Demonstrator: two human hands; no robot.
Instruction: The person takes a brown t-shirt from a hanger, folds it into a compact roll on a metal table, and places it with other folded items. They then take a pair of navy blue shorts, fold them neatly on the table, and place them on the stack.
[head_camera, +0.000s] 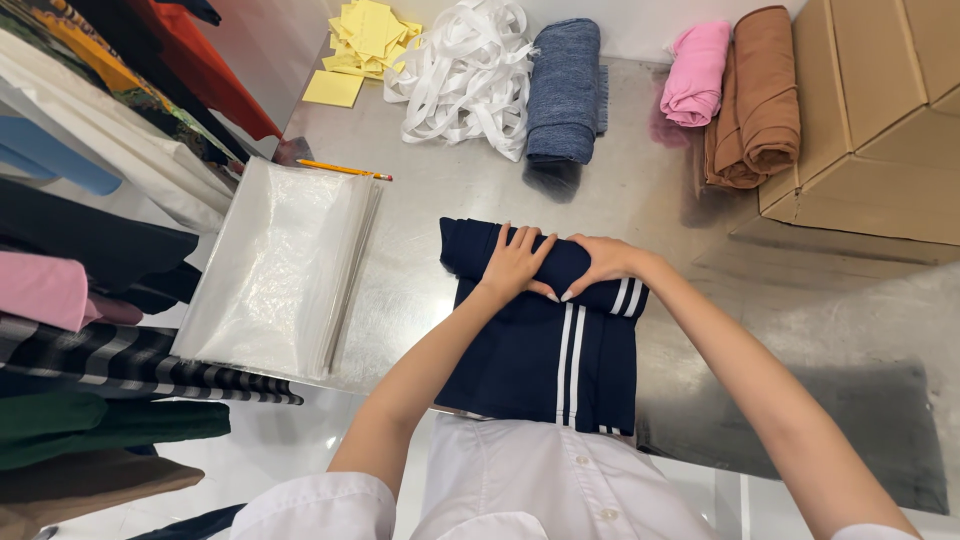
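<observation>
Both hands are down on the navy garment (545, 350), side by side and nearly touching at the fingertips. The left hand (515, 262) lies with fingers spread across the rolled far end of the cloth, pressing on it, and the right hand (600, 262) curls over the same roll just beside it, fingertips tucked against the fabric. Neither is clenched into a fist; both grip the roll from above. The garment is dark navy with white stripes running along its right side, and it lies in the middle of the shiny metal desk (450, 200), its near edge reaching the person's white shirt (540, 480).

Moving outward: left of the garment sits a stack of clear plastic bags (275, 265), with a yellow pencil (345, 170) lying just beyond its far edge. At the back of the desk there is a scatter of yellow paper slips (365, 40), then a tangled heap of white tape (465, 75), then a rolled blue-grey cloth (565, 90) standing lengthwise. Further right lie a rolled pink cloth (695, 70) and, touching it, a rolled brown cloth (760, 95), which leans against a cardboard box (870, 120) at the right edge. Down the left side runs a row of folded fabrics (90, 300) in many colours, black-and-white stripes among them.
</observation>
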